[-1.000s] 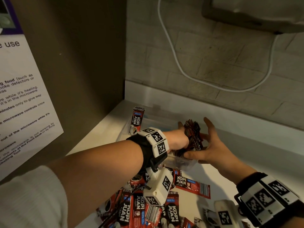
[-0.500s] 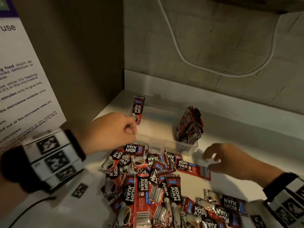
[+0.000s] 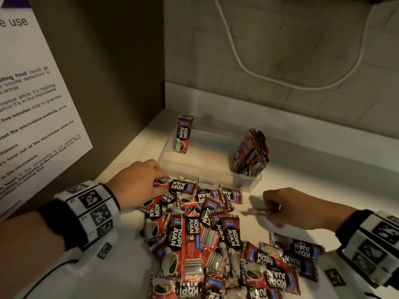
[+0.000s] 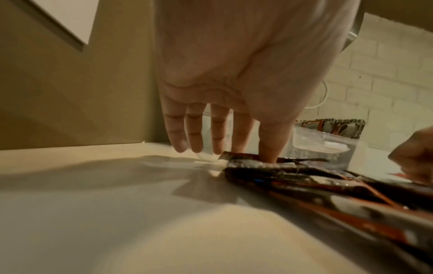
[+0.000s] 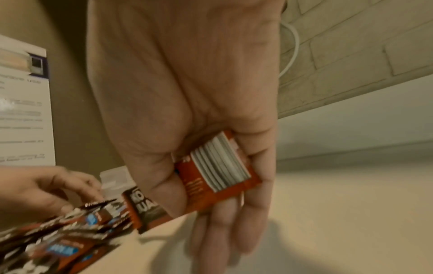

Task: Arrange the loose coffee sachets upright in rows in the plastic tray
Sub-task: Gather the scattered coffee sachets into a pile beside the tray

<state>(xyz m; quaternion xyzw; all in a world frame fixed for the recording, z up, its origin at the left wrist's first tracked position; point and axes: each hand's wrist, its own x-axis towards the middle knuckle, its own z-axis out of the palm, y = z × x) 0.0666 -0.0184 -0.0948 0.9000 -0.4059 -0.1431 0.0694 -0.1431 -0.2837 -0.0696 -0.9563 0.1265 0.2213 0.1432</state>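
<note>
A clear plastic tray point(image 3: 248, 182) stands on the white counter. One red coffee sachet point(image 3: 183, 134) stands upright in its far left corner. A bundle of sachets point(image 3: 251, 157) leans upright at its right end. In front of the tray lies a loose pile of sachets point(image 3: 194, 234). My left hand point(image 3: 159, 180) pinches the end of the top sachet point(image 3: 179, 184) at the pile's far edge; the left wrist view has thumb and forefinger on that sachet point(image 4: 246, 161). To the right of the pile, my right hand point(image 3: 267, 203) holds one sachet point(image 5: 211, 176) between thumb and fingers.
A brown side panel with a printed notice point(image 3: 32, 104) closes off the left. A brick wall with a looping white cable point(image 3: 280, 82) and a low white ledge point(image 3: 280, 126) lies behind the tray. Bare counter point(image 3: 323, 180) stretches to the right of the tray.
Both hands have drawn back from the tray to the pile. The left hand has taken hold of the top sachet. The right hand has picked up the sachet that lay flat by the tray's front.
</note>
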